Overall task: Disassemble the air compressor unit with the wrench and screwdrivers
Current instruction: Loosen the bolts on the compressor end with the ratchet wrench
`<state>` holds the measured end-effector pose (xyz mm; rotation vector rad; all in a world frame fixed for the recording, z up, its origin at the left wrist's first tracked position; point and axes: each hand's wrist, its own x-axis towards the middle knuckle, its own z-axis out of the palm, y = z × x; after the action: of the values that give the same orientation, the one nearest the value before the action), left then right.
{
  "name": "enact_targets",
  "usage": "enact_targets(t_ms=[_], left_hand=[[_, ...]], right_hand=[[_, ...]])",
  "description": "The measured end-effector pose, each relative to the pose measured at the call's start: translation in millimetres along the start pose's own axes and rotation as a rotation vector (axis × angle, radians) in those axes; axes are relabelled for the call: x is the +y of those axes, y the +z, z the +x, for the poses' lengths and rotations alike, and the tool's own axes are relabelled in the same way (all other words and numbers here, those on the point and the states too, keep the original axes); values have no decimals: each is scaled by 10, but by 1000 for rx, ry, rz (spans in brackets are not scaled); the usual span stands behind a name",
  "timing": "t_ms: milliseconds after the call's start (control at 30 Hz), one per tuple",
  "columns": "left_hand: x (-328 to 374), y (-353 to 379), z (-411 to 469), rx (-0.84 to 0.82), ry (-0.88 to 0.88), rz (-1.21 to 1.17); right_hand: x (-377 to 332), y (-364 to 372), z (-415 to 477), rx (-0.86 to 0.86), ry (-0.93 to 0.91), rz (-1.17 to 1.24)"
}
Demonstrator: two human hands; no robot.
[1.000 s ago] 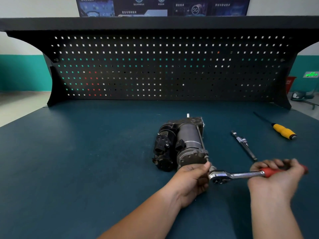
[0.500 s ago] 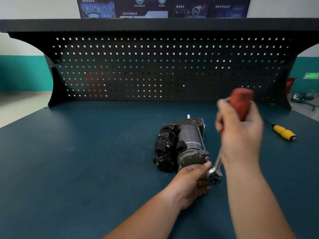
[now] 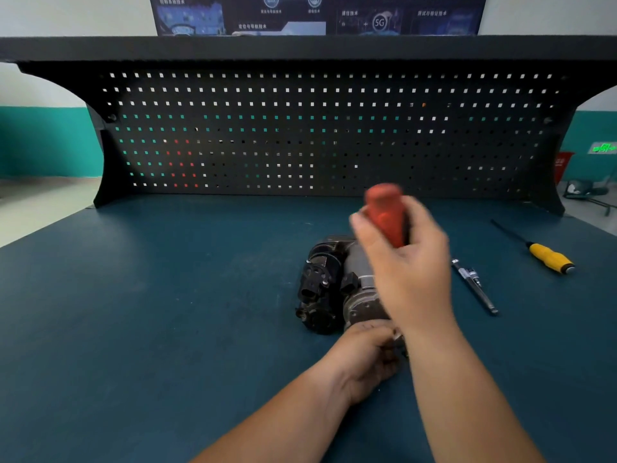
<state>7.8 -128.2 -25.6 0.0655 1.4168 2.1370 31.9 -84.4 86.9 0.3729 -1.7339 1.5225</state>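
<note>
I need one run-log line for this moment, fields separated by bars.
right hand: grips red-handled ratchet wrench | left hand: at near end of dark metal air compressor | idle: yellow-handled screwdriver, slim silver tool

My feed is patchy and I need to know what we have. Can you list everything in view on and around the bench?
air compressor unit: one, black and grey, right of centre on the bench
wrench: one, red handle, raised over the compressor; head hidden
yellow screwdriver: one, yellow handle with dark shaft, far right of the bench
silver tool: one, slim metal, lying between the compressor and the yellow screwdriver
bench top: one, dark blue
pegboard: one, black, at the back of the bench
poster: one, blue, on the wall above
left hand: fingers curled at the compressor's near end; what they hold is hidden
right hand: grips the wrench handle, blurred
</note>
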Motion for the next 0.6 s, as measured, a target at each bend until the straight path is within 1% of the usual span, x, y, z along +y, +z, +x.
enact_targets(t_ms=[67,167,233,333,400,467,533,600], left_hand=[[32,42,-36,12,10,23],[61,68,-68,20,0,33],[74,89,-90,15,-6,24],[73,91,-96,19,-9,42],[70,80,-94,20,-3,55],[80,81,-105,18,-1,49],[82,86,-122,21,1,42],[85,85,-129,18,4,28]], right_hand=[[-14,-182,59,173,86,167],[56,-485,105,479,178,455],[158,-682,79,662,275,587],[361,-902,-63,859,442,752],[487,-973,-193,960,527,816],[565,-1000,-286,1024,592,858],[579,-999,-313,1045,604,870],[538,-971,-275,1048,559,845]])
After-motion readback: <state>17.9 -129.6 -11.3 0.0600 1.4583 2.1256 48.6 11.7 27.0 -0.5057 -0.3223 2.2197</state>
